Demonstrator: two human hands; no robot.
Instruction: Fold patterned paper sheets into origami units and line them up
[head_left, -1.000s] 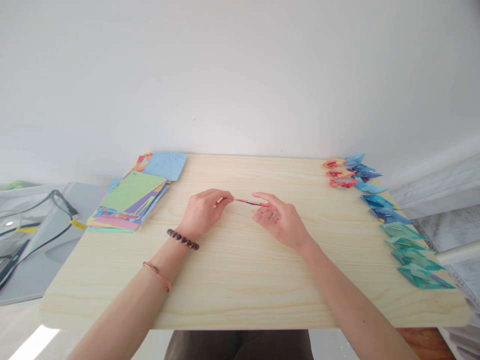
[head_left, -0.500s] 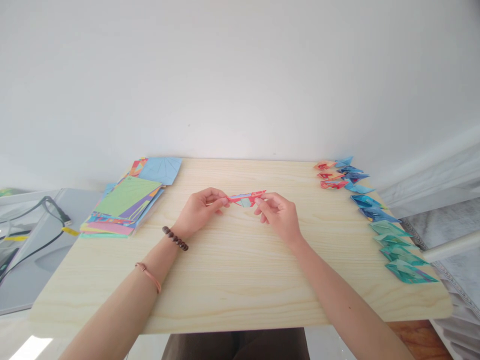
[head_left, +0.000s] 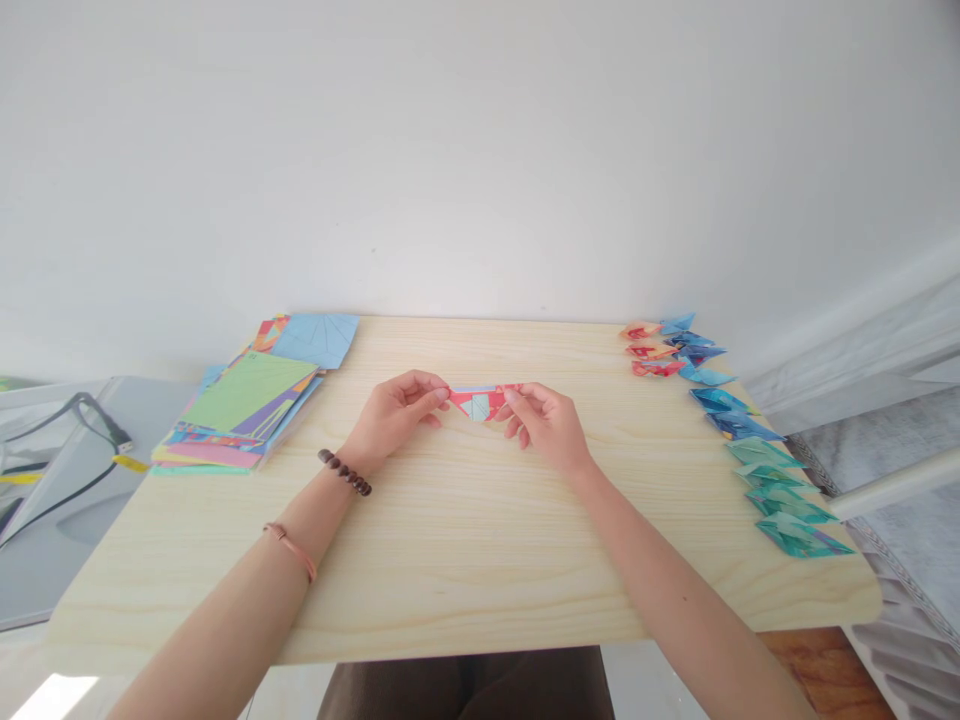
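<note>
The left hand (head_left: 399, 412) pinches one end of a small red folded paper (head_left: 477, 406) between thumb and forefinger, its other fingers curled beneath. The right hand (head_left: 552, 425) pinches the opposite end in much the same way, so the folded paper stretches between the two, over the middle of the table (head_left: 450, 560). From where I stand I can't tell whether its lower point touches the wood.

A second ago it was edge-on, a thin strip, with the right hand's fingers spread loosely about its end. Now both hands have closed on it and its broad face is tipped up, showing a pale blue patch in the red. That puts both ends under control and the printed side in plain sight.

A dark bead bracelet (head_left: 345, 473) and a copper-coloured bangle (head_left: 292, 550) circle the left forearm. Both forearms cross the table's near edge, above the lap (head_left: 465, 688). Pale wood runs from the hands back to the far edge, which meets the wall (head_left: 480, 160), so there's good room ahead and to either side. The pile of coloured paper (head_left: 247, 392) sits by the left edge, well apart from the left hand; beyond it lie a cable (head_left: 75, 405) and a grey surface. Along the right edge, green folded shapes (head_left: 802, 537), blue folded shapes (head_left: 721, 400) and red folded shapes (head_left: 656, 369) stand close together, well apart from the right hand.
</note>
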